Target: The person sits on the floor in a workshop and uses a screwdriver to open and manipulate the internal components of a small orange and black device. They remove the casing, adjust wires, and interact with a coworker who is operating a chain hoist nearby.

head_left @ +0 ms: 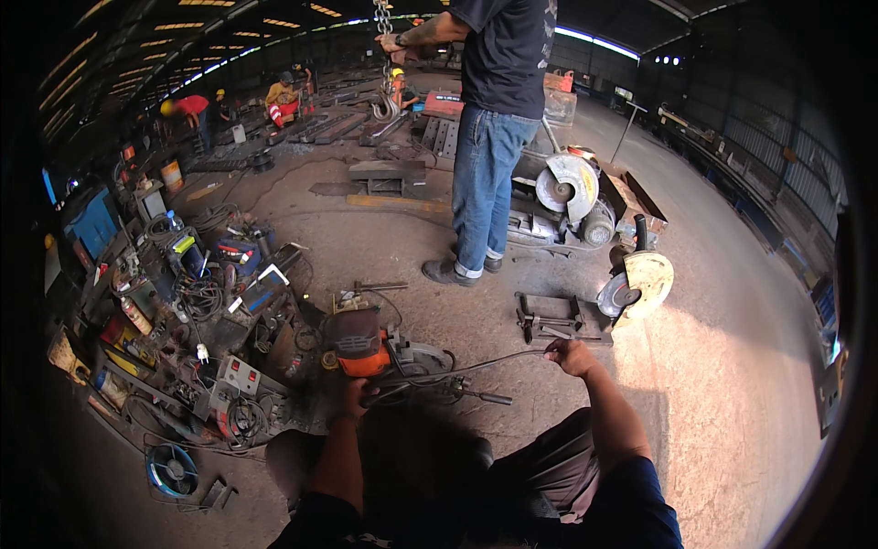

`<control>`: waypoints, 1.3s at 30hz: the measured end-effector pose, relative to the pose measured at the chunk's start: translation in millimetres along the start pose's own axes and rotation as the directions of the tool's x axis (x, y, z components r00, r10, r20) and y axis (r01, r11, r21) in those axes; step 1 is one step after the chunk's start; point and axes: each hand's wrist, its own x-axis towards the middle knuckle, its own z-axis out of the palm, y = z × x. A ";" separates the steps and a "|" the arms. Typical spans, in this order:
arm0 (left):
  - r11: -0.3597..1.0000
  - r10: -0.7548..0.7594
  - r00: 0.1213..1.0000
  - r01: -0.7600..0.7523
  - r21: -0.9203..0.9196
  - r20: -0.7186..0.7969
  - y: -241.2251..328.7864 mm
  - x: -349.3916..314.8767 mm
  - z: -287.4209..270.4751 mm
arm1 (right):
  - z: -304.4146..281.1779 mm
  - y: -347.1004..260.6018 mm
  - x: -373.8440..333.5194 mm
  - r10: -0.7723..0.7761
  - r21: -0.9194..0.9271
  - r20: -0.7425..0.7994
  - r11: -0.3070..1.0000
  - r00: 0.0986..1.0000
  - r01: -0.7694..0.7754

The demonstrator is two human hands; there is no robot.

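An orange cut-off saw [357, 343] with a dark motor housing and round blade guard stands on the floor in front of my knees. My left hand [355, 399] is closed beside its base, at the near end of a black cable [498, 360]. The cable stretches across the front of the saw to my right hand [572, 358]. There my fingers pinch it, held out to the right above the floor. A dark bar-shaped handle [489, 398] sticks out from the saw's right side.
A co-worker in jeans [494, 174] stands ahead, hands on a hanging chain [383, 18]. To the right are a larger cut-off saw [569, 188], another with a pale guard [640, 288] and a metal vise base [562, 316]. Tools and cables crowd a cluttered bench [174, 421] at left.
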 end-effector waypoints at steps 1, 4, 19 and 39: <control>0.997 -0.068 0.995 0.071 -0.044 0.079 4.0 3.2 1.9 | 7.1 26.8 -18.1 0.017 0.034 -0.025 0.999 1.000 -0.016; 0.997 -0.030 0.952 0.051 -0.061 0.304 -4.0 9.2 -18.4 | 23.5 75.5 -55.8 0.270 -0.027 -0.085 0.962 0.959 -0.273; 0.897 -0.412 0.853 0.442 -0.023 0.319 34.2 12.2 -29.3 | -6.7 162.8 -112.3 0.258 -0.185 -0.048 0.947 0.965 -0.263; 0.939 -0.342 0.916 0.340 0.051 0.211 113.6 8.4 3.1 | -123.8 60.2 -100.0 0.491 -0.497 -0.223 0.686 0.842 -0.532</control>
